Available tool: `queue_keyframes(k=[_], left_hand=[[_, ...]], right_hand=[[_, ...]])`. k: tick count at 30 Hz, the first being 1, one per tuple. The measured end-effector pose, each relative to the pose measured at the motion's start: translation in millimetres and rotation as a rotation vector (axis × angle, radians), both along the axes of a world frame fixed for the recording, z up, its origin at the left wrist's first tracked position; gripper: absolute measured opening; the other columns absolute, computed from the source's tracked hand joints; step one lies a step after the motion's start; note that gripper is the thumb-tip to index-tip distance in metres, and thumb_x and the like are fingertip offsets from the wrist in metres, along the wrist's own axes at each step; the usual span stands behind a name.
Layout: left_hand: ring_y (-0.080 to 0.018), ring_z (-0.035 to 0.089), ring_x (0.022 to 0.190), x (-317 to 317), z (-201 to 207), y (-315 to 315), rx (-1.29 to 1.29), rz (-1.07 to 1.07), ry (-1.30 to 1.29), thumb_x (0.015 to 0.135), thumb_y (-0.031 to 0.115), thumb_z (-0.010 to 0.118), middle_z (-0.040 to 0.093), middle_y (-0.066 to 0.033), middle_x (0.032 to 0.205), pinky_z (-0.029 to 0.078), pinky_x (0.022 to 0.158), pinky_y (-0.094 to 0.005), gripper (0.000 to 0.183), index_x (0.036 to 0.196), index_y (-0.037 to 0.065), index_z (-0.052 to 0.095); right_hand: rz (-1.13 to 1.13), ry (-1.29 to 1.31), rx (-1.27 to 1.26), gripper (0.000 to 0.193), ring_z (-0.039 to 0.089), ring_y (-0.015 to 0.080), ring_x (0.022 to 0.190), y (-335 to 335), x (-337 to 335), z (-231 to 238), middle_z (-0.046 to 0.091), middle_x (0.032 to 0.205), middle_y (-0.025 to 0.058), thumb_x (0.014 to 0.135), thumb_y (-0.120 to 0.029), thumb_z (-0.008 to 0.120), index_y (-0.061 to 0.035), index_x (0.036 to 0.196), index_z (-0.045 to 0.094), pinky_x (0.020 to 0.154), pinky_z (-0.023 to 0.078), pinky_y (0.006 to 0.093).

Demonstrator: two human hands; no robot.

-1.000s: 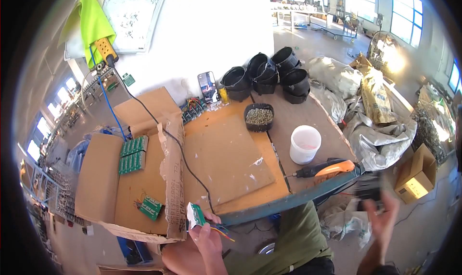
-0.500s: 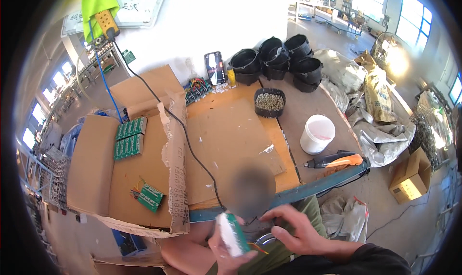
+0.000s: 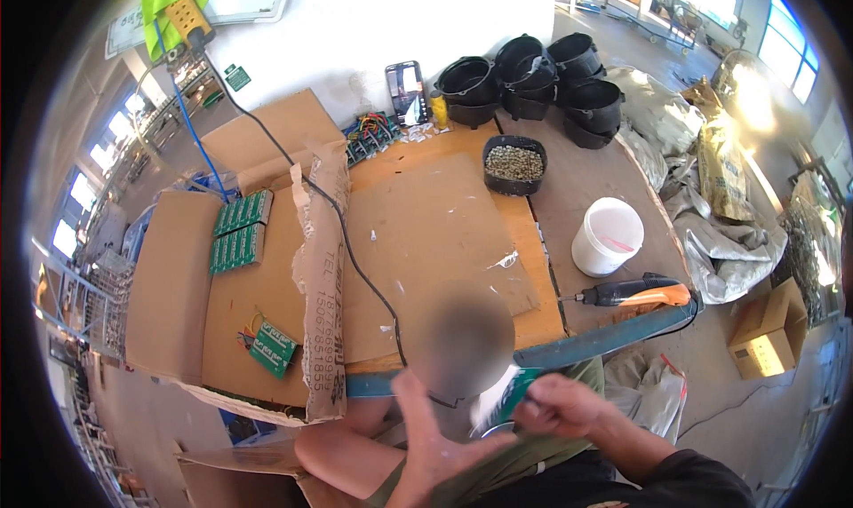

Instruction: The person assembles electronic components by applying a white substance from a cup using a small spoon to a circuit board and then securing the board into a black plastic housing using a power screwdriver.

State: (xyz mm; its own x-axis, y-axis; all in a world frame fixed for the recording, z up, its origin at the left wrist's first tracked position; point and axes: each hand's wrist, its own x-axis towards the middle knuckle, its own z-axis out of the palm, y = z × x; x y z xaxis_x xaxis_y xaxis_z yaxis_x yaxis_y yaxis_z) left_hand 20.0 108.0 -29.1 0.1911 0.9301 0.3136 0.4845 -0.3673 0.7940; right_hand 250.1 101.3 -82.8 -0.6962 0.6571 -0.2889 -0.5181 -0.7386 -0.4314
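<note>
Just off the desk's (image 3: pixel 613 331) near edge: R hand (image 3: pixel 564 408) pinches green-and-white board (image 3: pixel 517 389), fingers narrow on it; blurry, can't tell how firm. L hand (image 3: pixel 435 444) just left, fingers wide, nothing seen in them. Prob. main risk: one-hand hold, fumble could drop it. Blk cord (image 3: pixel 352 253) runs over box (image 3: pixel 322 281) wall to desk edge near L hand; poss. snag if a finger hooks it. Right side, power screwdriver (image 3: pixel 633 293) lies close to edge; elbow bump may knock it off. Farther back, uncovered parts bowl (image 3: pixel 514 186) cd spill if jolted.
</note>
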Motion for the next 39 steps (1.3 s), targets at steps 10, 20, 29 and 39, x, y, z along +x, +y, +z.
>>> queue_keyframes(k=[10,20,29,39], left_hand=[[-0.0329,0.059,0.112,10.0,-36.7,58.3,-0.096,0.054,-0.135,0.065,0.023,0.089,0.057,-0.0181,0.126,0.048,0.095,-0.0424,0.086,0.135,0.001,0.045],[-0.0261,0.056,0.121,6.6,-48.4,55.6,-0.127,-0.036,-0.318,0.061,0.01,0.089,0.055,-0.0173,0.133,0.045,0.103,-0.038,0.093,0.139,-0.001,0.04],[-0.0262,0.054,0.124,12.5,-31.4,52.6,-0.128,-0.049,-0.281,0.062,0.01,0.092,0.051,-0.0176,0.135,0.043,0.106,-0.0385,0.1,0.142,0.0,0.033],[-0.0307,0.053,0.123,22.2,-28.4,46.2,-0.097,0.039,-0.241,0.059,0.016,0.094,0.049,-0.019,0.135,0.042,0.106,-0.0403,0.099,0.137,0.0,0.035]], right_hand=[[-0.369,-1.202,1.51,0.009,0.049,0.0195,0.058,85.5,50.5,113.6,0.051,0.068,0.007,0.084,-0.004,0.073,0.001,0.089,0.069,0.053,0.037,0.0329],[-0.189,-1.395,2.18,0.017,0.052,0.019,0.062,105.6,13.0,104.8,0.045,0.071,0.0031,0.073,-0.013,0.077,-0.0088,0.077,0.061,0.051,0.043,0.0328],[0.288,-1.429,2.32,0.015,0.059,0.0213,0.073,116.8,-10.2,130.6,0.054,0.077,0.0032,0.067,-0.011,0.07,-0.0075,0.08,0.065,0.057,0.049,0.0342],[0.671,-1.52,2.198,0.008,0.067,0.0332,0.068,134.1,-46.8,145.4,0.066,0.069,0.015,0.063,-0.01,0.069,-0.0031,0.065,0.068,0.056,0.051,0.0418]])
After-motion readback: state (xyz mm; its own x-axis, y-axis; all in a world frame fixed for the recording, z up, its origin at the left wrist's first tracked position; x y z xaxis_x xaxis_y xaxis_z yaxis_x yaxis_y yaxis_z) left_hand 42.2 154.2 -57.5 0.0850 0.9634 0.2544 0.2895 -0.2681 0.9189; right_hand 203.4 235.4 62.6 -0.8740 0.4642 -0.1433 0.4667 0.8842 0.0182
